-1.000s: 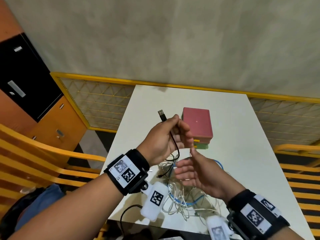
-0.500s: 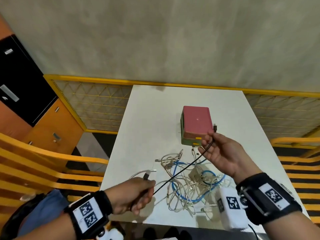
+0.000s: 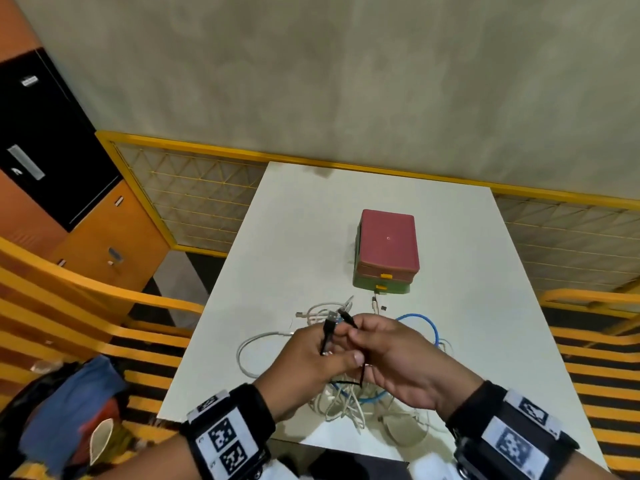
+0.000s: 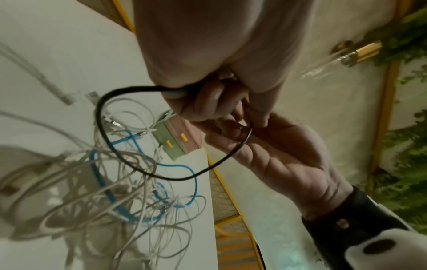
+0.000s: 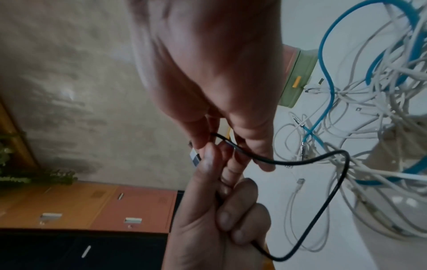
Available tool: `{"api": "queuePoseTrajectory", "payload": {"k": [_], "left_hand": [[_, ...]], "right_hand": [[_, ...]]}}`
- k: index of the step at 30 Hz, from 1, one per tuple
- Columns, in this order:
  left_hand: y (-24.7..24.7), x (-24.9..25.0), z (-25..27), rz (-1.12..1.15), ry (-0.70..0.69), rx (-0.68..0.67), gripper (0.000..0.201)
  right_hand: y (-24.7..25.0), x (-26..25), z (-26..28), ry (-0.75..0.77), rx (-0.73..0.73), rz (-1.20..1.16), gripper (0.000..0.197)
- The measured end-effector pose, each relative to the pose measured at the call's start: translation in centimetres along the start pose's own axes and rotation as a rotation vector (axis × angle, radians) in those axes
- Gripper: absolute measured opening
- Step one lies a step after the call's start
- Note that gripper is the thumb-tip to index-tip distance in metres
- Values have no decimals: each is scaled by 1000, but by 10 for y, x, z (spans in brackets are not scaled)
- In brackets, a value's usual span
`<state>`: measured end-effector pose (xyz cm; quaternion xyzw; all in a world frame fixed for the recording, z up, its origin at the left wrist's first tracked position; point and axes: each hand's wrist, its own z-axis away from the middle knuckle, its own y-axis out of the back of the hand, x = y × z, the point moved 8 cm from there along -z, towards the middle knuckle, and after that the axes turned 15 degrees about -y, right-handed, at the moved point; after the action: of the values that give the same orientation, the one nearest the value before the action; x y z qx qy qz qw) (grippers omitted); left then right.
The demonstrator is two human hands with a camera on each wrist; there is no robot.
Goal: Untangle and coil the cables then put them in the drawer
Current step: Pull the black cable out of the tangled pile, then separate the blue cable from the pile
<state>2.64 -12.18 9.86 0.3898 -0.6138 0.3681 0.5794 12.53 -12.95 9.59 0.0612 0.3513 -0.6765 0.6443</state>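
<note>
Both my hands meet above the cable pile (image 3: 349, 393), over the near half of the desk (image 3: 304, 230). The left hand (image 3: 311, 355) pinches the USB end of the black cable (image 4: 129, 157); the right hand (image 3: 398, 358) pinches the other end just beside it, so each grip is clamped on that cable. The two plugs stand close together, pointing away from me. Between the grips the cable hangs down in one open loop, its long axis running downward toward the pile, clear of the white and blue cables in the wrist views. I judge this the first fold of a coil; either hand is equally near. The drawer box (image 3: 386, 251) stands beyond the pile, both drawers closed, contents not visible.
</note>
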Motion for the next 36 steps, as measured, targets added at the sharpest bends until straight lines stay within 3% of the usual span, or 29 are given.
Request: {"api": "queuePoseTrajectory", "payload": {"k": [3,5,6,10,13,16,18,21,24,27,30,33,36], "left_hand": [[7,-11,12,109,116,19,12],[20,-17,19,108,183,-5,6],[28,-19,22,80,218,-41,9],[57,-24,36,80,345,-107,19],[73,-18,37,77,301,-117,25],[84,-11,31,71,257,-75,30],[88,-9,25,104,237,-19,33],[92,-7,14,121,213,36,38],[90,-5,-4,159,205,60,42],[78,-4,-26,210,227,44,46],[58,-2,-51,315,258,3,51],[30,-1,-74,439,305,-72,57],[6,0,-90,500,353,-129,64]], "right_hand": [[-6,8,-9,-70,-48,27,30],[-5,3,-13,-86,-15,195,36],[2,-7,-18,-46,81,370,35],[67,-56,-45,208,734,1096,24],[106,-49,-76,40,978,1538,27],[121,-35,-90,-168,1011,1752,33],[125,-36,-91,-199,1025,1748,33],[125,-52,-80,-106,1059,1624,22],[126,-78,-48,27,1086,1316,15],[115,-99,-5,227,991,917,13],[95,-110,35,407,954,676,11],[70,-109,61,540,919,596,7],[45,-94,66,581,817,627,11]]}}
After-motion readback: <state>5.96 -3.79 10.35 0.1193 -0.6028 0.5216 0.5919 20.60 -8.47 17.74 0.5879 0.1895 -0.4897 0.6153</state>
